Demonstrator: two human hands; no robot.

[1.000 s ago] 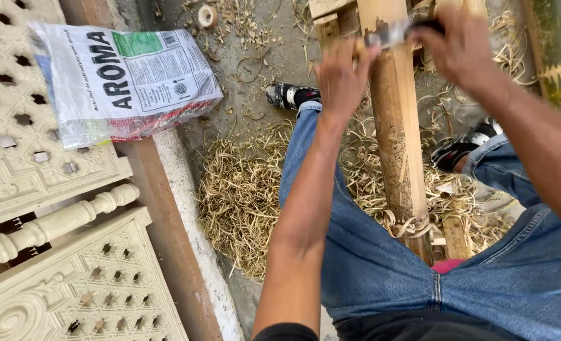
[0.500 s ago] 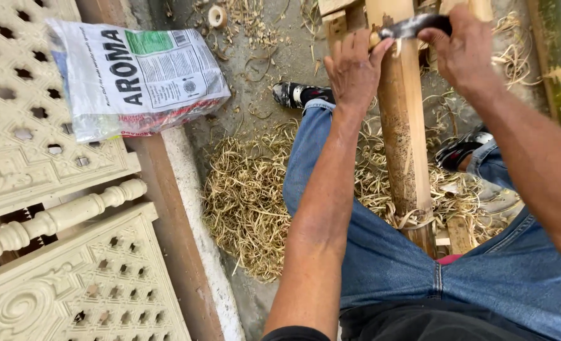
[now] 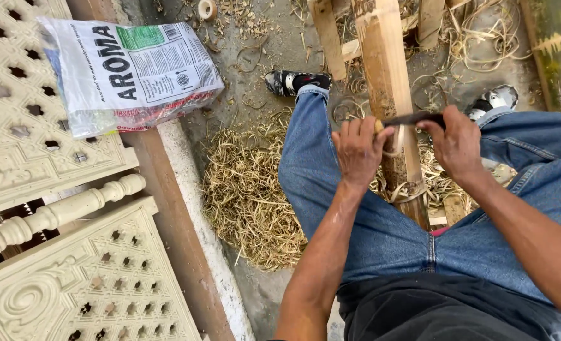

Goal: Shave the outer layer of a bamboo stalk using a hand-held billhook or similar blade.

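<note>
the left hand [image 3: 358, 150] and the right hand [image 3: 457, 146] each have their fingers wrapped around one end of a dark blade [image 3: 413, 119], which lies crosswise on a pale wooden board [image 3: 387, 76]. the board slopes between the person's knees in blue jeans [image 3: 331, 189]. a heap of curled shavings [image 3: 249, 196] lies on the floor just left of the left leg. a printed plastic bag [image 3: 135, 69] rests on carved cream panels [image 3: 40, 145].

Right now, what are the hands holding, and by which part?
A dark blade laid across the upright bamboo piece. Left hand grips its left end, right hand its right end; only the middle shows.
</note>
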